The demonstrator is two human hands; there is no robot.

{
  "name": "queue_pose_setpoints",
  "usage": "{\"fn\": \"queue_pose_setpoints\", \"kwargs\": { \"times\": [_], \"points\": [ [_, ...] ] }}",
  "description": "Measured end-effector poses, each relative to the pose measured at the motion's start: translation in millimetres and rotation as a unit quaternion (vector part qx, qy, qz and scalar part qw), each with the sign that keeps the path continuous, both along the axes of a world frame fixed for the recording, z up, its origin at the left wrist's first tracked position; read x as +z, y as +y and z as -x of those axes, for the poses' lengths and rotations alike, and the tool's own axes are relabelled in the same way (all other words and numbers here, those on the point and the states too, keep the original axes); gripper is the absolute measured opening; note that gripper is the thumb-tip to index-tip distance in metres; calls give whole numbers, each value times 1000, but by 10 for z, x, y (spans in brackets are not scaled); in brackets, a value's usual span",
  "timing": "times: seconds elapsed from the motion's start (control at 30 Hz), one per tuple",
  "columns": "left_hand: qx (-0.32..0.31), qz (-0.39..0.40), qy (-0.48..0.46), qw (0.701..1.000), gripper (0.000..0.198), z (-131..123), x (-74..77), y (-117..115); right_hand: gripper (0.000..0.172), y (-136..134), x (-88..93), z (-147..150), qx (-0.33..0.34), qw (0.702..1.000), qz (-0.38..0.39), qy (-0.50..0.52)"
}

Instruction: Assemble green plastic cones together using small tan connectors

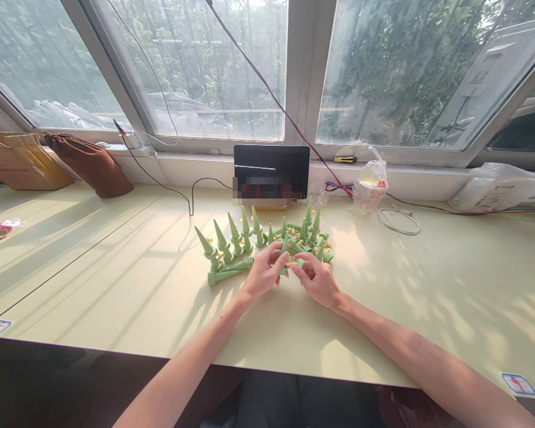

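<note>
Near the middle of the pale table, my left hand [266, 268] is wrapped round a green cone-tipped piece [285, 244], whose point sticks up above the fingers. My right hand [315, 278] pinches a small yellow part [290, 263] against the side of that piece. Several green spiked pieces [235, 235] stand upright in a slanting row to the left of my hands. A green rod-like piece [232, 272] lies in front of that row. Behind and right of my hands is a pile of green pieces [299, 245] mixed with small yellow parts [332, 258].
A dark screen [271, 172] stands at the back by the windows. At the back right are a plastic-wrapped cup [370, 187] and a coiled cable [399, 221]. A brown bag [91, 166] and a cardboard box [24, 160] stand at the back left.
</note>
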State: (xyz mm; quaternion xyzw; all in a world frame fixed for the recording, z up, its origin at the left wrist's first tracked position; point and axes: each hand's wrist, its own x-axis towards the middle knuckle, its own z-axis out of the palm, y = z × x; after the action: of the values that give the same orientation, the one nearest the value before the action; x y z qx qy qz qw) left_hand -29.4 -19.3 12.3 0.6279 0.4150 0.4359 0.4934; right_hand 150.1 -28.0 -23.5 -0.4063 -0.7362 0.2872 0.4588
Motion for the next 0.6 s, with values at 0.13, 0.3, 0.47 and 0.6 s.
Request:
{"fn": "queue_pose_setpoints", "kwargs": {
  "times": [0.13,0.3,0.47,0.6],
  "points": [
    [-2,-3,-1,1000,45,1,-10,3,26,1,-19,4,15,1000,-5,5],
    [-6,-4,4,1000,45,4,-22,4,27,13,-51,4,19,1000,3,11],
    [-11,-7,13,1000,45,5,-14,-2,28,8,-35,2,18,1000,5,2],
    [-14,-10,16,1000,44,2,-8,-10,31,10,-22,2,14,1000,12,-7]
  ]
}}
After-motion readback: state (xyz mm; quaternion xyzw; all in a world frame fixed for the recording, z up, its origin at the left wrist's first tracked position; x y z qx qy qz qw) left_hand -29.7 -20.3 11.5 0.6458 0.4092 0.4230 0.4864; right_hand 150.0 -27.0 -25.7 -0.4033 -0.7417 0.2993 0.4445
